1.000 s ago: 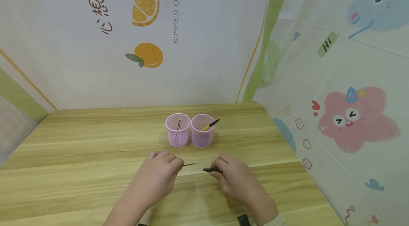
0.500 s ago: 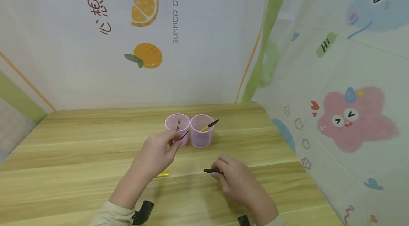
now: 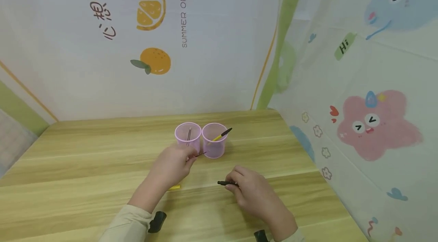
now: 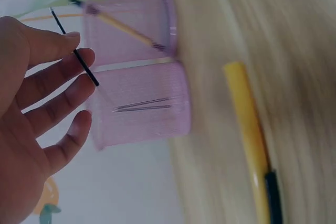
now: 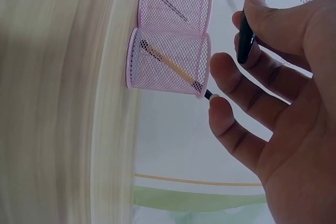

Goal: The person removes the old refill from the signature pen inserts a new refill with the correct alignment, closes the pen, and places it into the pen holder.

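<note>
My left hand point(image 3: 172, 164) pinches a thin dark pen refill point(image 4: 86, 67) between thumb and index finger, close in front of the left pink mesh cup point(image 3: 179, 140). Two slim refills point(image 4: 142, 107) lean inside that cup. Over the table to the right, my right hand point(image 3: 256, 194) holds a black tapered pen piece point(image 5: 244, 38) between thumb and fingers. A yellow pen barrel point(image 4: 245, 106) with a black clip lies on the wood, partly hidden behind the left forearm in the head view.
Touching the left cup is a second pink mesh cup point(image 3: 215, 152), where a yellow and black pen point(image 3: 220, 135) leans to the right. Printed cloth point(image 3: 219, 63) hangs behind the wooden table point(image 3: 85, 166), and another covers the right side.
The left hand has left the yellow barrel and carried the refill up to the left cup, then dipped slightly. The right hand stays in place with the black pen piece.
</note>
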Available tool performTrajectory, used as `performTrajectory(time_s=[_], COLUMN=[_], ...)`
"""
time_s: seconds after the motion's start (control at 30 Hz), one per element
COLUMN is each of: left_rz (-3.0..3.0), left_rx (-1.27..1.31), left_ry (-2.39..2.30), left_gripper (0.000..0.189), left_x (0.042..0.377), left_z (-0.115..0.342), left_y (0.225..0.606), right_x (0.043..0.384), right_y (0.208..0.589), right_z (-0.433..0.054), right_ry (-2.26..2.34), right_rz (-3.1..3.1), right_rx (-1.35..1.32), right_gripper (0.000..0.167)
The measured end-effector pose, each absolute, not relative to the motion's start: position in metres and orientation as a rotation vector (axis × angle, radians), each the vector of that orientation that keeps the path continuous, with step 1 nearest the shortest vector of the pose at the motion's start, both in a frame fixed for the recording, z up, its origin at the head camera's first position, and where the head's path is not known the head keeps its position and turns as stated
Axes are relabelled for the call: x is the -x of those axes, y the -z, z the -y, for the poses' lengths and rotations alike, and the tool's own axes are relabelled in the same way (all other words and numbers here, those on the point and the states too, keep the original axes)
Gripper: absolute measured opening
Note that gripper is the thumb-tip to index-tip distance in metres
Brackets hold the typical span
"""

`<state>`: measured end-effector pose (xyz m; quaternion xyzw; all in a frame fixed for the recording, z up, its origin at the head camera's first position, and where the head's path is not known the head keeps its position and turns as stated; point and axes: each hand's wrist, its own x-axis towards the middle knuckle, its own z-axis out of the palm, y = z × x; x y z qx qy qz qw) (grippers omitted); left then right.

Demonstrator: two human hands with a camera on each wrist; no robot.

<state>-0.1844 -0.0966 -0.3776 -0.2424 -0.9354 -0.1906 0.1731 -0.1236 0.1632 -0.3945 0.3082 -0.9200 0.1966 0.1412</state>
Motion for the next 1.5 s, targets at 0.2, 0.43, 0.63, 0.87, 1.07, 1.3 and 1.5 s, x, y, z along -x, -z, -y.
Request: performTrajectory(time_s=[0.2,0.43,0.63,0.87,1.07,1.3,1.5], left_rz=[2.701,2.819,2.761,2.786,2.784,2.724,2.69], left_rx=[0.784,0.839,0.878,0.889,0.889,0.919,0.921], left_ry=[0.373,0.118,-0.009,-0.041,-0.048,-0.057,-0.1], left_gripper=[0.006,0.007,0.012,0.014,0.017,0.017,0.017], left_x=[0.204,0.213,0.215,0.218,0.217,0.216,0.217], left_z=[0.087,0.074,0.068,0.064,0.063,0.064,0.063], left_y=[0.396,0.406,0.412,0.418,0.418,0.418,0.42], right_x=[0.123,0.123,0.124,0.124,0.124,0.125,0.126], right_y=[0.394,0.395,0.395,0.395,0.397,0.399,0.398], right_z=[-0.163,-0.162,-0.161,-0.158,-0.158,-0.159,-0.158], right_ry=[-0.575,-0.565,-0.558,-0.573,-0.543,-0.561,-0.552], right_rz=[2.659,2.661,2.678,2.702,2.678,2.651,2.655], right_rx=[-0.892,-0.882,-0.893,-0.899,-0.903,-0.918,-0.922], right_gripper=[0.007,0.008,0.008,0.007,0.007,0.007,0.007])
